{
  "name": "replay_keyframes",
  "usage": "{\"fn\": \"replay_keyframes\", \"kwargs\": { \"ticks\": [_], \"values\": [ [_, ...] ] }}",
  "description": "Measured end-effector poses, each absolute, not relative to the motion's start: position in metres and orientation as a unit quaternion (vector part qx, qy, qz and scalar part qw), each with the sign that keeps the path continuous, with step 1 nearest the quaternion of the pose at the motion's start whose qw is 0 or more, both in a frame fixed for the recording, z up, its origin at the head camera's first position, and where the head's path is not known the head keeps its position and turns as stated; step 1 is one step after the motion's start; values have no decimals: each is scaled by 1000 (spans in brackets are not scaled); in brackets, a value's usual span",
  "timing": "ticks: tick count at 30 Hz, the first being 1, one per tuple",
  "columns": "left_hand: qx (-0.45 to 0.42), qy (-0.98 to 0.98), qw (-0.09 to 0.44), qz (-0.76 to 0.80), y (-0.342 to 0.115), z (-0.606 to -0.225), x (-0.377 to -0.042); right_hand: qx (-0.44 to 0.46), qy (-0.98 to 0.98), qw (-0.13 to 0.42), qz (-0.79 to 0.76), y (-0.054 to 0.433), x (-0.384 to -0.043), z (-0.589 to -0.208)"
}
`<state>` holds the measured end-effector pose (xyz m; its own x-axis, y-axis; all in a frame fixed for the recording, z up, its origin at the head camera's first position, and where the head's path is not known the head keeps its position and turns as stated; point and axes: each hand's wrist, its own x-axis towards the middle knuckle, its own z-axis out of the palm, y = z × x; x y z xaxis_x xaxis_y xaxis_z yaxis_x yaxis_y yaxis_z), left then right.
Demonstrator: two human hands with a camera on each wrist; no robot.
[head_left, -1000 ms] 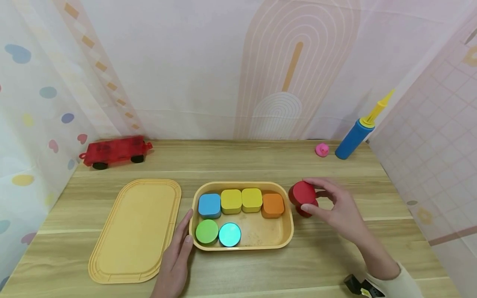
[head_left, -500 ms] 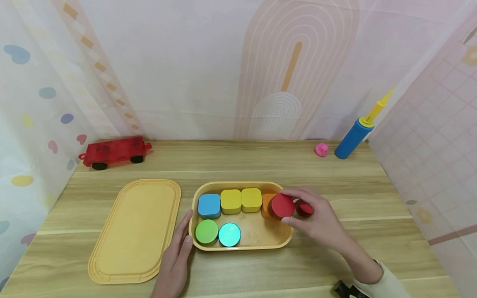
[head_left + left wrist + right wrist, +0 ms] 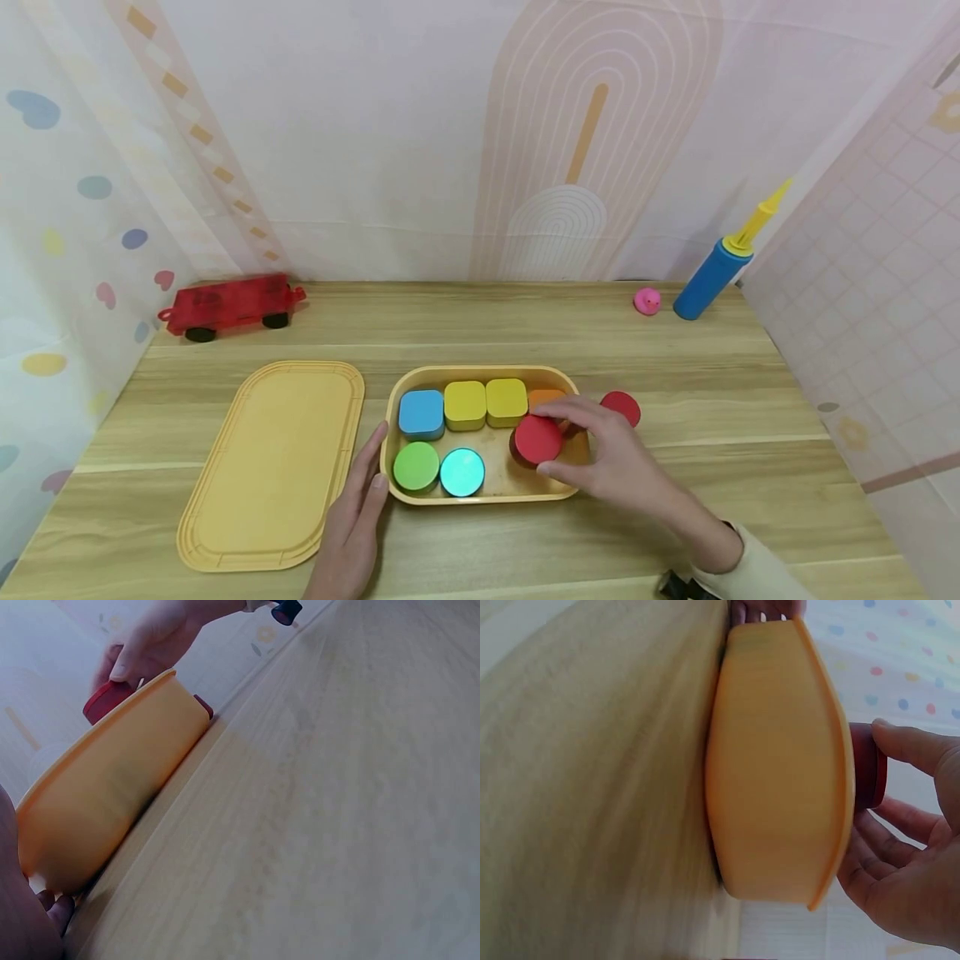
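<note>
My right hand (image 3: 618,462) pinches a round red block (image 3: 538,440) between thumb and fingers, over the right part of a light-orange plastic bin (image 3: 517,501). The right wrist view shows this red block (image 3: 868,765) at the bin's rim level. My left hand (image 3: 348,529) rests against the bin's left end with its fingers extended. In the bin, a blue square block (image 3: 422,414), two yellow square blocks (image 3: 465,405) and a partly hidden orange block (image 3: 546,400) line the far side. A green round block (image 3: 416,467) and a turquoise one (image 3: 462,472) sit near the front left.
Another round red block (image 3: 622,407) stands on the table just right of the bin. A flat light-orange lid (image 3: 277,467) lies to the left. Farther back are a red toy wagon (image 3: 231,304), a pink rubber duck (image 3: 647,302) and a blue-and-yellow hand pump (image 3: 716,275).
My right hand has carried the round red block leftward from the table's right side to over the bin, uncovering the other red block. My left hand has stayed at the bin's end.
</note>
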<state>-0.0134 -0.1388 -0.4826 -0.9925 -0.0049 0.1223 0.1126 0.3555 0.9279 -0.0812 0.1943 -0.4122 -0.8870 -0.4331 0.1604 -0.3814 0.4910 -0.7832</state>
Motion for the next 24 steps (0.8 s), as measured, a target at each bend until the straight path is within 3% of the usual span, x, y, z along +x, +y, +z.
{"fn": "replay_keyframes", "kwargs": {
  "ticks": [12,24],
  "values": [
    [-20,-823,38,-567,-139,-482,-13,-256,871,93,-409,177,-82,-417],
    [-24,-821,42,-568,-138,-483,-14,-276,907,99,-301,163,-88,-415]
  ]
}}
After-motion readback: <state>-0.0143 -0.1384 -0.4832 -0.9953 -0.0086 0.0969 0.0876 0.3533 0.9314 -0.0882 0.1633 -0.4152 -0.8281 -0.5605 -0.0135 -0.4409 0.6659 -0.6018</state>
